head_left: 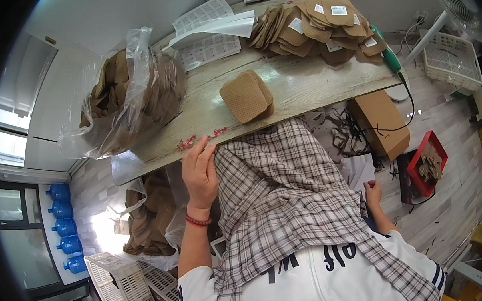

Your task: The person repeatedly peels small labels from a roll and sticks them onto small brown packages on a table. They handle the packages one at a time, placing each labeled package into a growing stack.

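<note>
Left hand (200,171) is resting half-open, empty, at table (315,76); right hand (373,194) hanging curled, contents unclear; brown pads (291,34) bearing printed labels (339,10).

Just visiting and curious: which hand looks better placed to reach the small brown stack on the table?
Probably the left hand: it is at the table, near the brown stack. The right hand is farther off, beside the plaid apron.

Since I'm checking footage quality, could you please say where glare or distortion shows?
Head view: glare whitens the grey plank floor near the blue plastic water bottles; head view: highlights streak the clear plastic bag; head view: straight edges bow near the black rim.
</note>
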